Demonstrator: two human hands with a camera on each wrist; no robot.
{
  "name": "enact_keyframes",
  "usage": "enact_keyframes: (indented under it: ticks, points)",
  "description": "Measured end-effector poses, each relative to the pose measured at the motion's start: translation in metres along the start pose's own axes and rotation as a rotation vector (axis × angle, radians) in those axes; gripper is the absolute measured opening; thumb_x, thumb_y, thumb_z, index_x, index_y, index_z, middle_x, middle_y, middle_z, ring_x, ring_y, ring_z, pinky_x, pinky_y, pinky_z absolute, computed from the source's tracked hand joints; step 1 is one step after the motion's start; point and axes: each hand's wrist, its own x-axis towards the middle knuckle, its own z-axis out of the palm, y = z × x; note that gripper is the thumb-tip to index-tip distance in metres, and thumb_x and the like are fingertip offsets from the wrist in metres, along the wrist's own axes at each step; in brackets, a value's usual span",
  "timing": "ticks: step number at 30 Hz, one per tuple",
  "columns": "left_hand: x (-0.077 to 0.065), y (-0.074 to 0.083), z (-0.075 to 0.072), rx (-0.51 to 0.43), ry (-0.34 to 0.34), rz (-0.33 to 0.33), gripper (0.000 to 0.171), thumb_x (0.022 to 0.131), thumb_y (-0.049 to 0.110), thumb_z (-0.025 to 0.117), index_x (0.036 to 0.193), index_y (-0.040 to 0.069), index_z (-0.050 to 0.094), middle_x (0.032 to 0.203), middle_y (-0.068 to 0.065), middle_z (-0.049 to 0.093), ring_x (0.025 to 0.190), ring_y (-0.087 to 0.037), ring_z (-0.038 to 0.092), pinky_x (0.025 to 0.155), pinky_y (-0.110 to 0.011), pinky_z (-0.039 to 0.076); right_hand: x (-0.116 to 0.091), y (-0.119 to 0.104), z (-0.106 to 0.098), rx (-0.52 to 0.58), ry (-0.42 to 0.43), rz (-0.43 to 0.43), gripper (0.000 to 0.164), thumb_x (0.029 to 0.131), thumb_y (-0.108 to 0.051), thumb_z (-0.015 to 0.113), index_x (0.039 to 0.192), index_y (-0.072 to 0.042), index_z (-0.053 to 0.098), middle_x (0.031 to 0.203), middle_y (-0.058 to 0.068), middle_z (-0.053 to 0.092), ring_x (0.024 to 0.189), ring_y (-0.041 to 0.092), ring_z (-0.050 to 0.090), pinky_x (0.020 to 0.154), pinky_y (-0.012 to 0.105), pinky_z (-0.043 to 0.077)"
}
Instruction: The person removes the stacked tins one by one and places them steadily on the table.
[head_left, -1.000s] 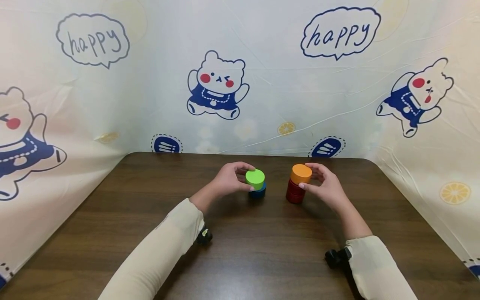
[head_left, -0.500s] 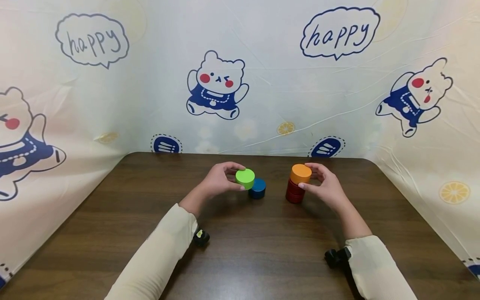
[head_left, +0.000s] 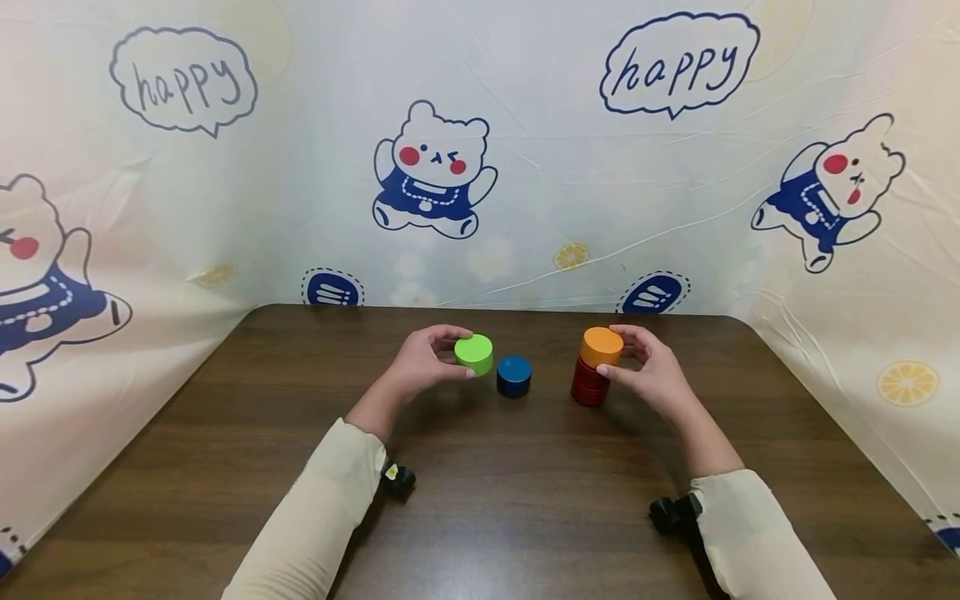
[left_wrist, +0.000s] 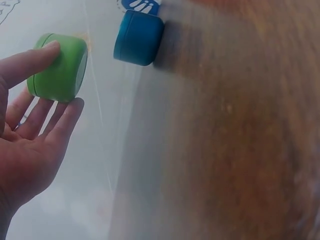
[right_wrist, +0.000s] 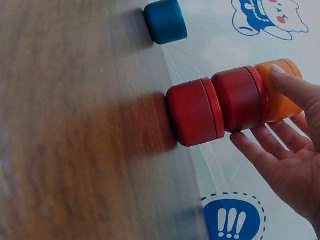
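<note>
My left hand [head_left: 423, 364] pinches a small round green tin [head_left: 474, 354] between thumb and fingers; in the left wrist view the green tin [left_wrist: 60, 67] is held off the table. Just right of it, a blue tin [head_left: 513, 377] stands alone on the table. Farther right is a stack: two dark red tins [head_left: 590, 383], one on the other, with an orange tin [head_left: 602, 347] on top. My right hand [head_left: 651, 371] holds the orange tin by its sides, and in the right wrist view the orange tin [right_wrist: 281, 90] sits against the upper red tin [right_wrist: 240, 97].
The brown wooden table [head_left: 480, 500] reaches back to a pale printed cloth [head_left: 525, 167] with bears and "happy" bubbles, which also hangs at both sides. A black wrist camera [head_left: 397, 481] is worn at the left cuff, another black camera [head_left: 673, 515] at the right.
My left hand has carried the green tin leftward from over the blue tin, so the blue tin now shows whole. The right hand and the stack have stayed in place.
</note>
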Motion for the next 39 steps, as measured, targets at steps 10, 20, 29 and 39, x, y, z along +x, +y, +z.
enact_keyframes:
  ticks: [10, 20, 29, 39]
  points:
    - [0.0, -0.009, -0.007, -0.034, 0.012, -0.033, 0.056, 0.075, 0.002, 0.083, 0.127, 0.005, 0.06, 0.128, -0.015, 0.058, 0.115, -0.035, 0.057, 0.097, -0.043, 0.049, 0.001, 0.0, -0.001, -0.006, -0.001, -0.003, 0.07, 0.083, -0.03, 0.079, 0.142, -0.015, 0.044, 0.141, 0.014, 0.05, 0.126, 0.037, 0.048, 0.103, 0.056, 0.04]
    - [0.003, -0.027, -0.011, 0.034, -0.038, -0.065, 0.055, 0.076, 0.004, 0.083, 0.126, 0.004, 0.06, 0.125, -0.013, 0.061, 0.117, -0.03, 0.057, 0.1, -0.044, 0.046, 0.001, -0.002, 0.0, -0.01, -0.003, -0.001, 0.071, 0.083, -0.031, 0.079, 0.142, -0.015, 0.044, 0.141, 0.015, 0.05, 0.126, 0.037, 0.048, 0.103, 0.056, 0.041]
    - [0.005, -0.035, -0.01, 0.109, -0.077, -0.083, 0.055, 0.074, 0.0, 0.083, 0.125, 0.0, 0.06, 0.123, -0.017, 0.062, 0.115, -0.031, 0.058, 0.095, -0.039, 0.051, 0.0, 0.001, -0.003, -0.012, 0.004, -0.003, 0.071, 0.083, -0.033, 0.079, 0.142, -0.015, 0.044, 0.14, 0.015, 0.051, 0.125, 0.037, 0.048, 0.102, 0.057, 0.04]
    - [0.005, -0.039, -0.007, 0.126, -0.074, -0.09, 0.055, 0.073, -0.004, 0.082, 0.124, 0.004, 0.062, 0.124, -0.014, 0.062, 0.116, -0.029, 0.059, 0.094, -0.038, 0.051, 0.0, 0.0, -0.002, -0.006, 0.002, -0.004, 0.069, 0.083, -0.031, 0.079, 0.141, -0.016, 0.045, 0.14, 0.014, 0.051, 0.124, 0.036, 0.049, 0.102, 0.056, 0.041]
